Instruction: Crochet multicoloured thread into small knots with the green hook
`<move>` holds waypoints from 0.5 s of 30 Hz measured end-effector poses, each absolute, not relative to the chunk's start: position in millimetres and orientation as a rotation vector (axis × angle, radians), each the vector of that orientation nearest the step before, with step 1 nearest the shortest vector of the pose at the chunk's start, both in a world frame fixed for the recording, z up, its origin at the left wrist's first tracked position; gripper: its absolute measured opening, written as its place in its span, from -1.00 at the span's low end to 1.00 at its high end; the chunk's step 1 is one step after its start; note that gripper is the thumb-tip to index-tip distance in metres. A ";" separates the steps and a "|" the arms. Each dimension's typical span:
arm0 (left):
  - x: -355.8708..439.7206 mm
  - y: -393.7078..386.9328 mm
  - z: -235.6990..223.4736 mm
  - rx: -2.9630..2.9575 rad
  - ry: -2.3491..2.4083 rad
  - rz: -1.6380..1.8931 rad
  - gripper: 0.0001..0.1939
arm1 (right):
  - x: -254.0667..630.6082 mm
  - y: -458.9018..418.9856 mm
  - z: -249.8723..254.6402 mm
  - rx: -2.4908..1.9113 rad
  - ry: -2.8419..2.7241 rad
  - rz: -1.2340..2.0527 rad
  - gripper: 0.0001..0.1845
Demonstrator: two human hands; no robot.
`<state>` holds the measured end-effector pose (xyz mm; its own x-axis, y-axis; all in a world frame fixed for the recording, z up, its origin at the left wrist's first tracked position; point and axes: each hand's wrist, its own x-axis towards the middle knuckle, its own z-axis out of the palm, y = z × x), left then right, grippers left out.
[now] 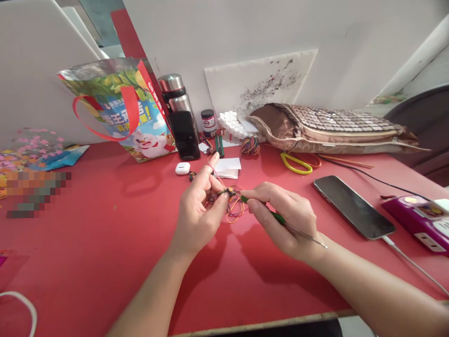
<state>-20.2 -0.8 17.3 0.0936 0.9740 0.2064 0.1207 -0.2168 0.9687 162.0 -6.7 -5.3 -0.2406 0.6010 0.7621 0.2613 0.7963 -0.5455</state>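
Observation:
Between the thumb and fingers of my left hand (202, 199) is a small piece of crochet work (229, 191) in dark and orange yarn. A strand of pinkish yarn (213, 167) loops round my raised left index finger. My right hand (286, 217) grips a crochet hook (278, 217) with a green handle; its bare metal end points back over my wrist. The hook's other end meets the work, though its tip is too small to make out. Loose loops of orange and purple yarn (235, 217) hang beneath the work.
Behind my hands stand a shopping bag (136, 117), a steel flask (180, 100), an upright phone (184, 135) and a small jar (208, 122). A yarn ball (249, 146) and yellow-handled scissors (296, 164) lie at the back. On the right are a charging phone (354, 206) and a purple power strip (414, 220).

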 end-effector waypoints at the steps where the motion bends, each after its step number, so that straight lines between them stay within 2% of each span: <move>1: -20.9 0.0 17.0 1.509 1.144 1.245 -0.33 | 163.1 -7.3 -3.4 -0.690 -1.821 0.396 -0.78; 7: -25.1 4.1 13.7 1.557 1.190 1.246 -0.30 | 169.0 -7.7 4.3 -0.767 -1.767 0.570 -0.81; 15: -24.4 3.8 12.0 1.691 1.202 1.228 -0.44 | 175.1 -3.7 6.6 -0.880 -1.668 0.738 -0.70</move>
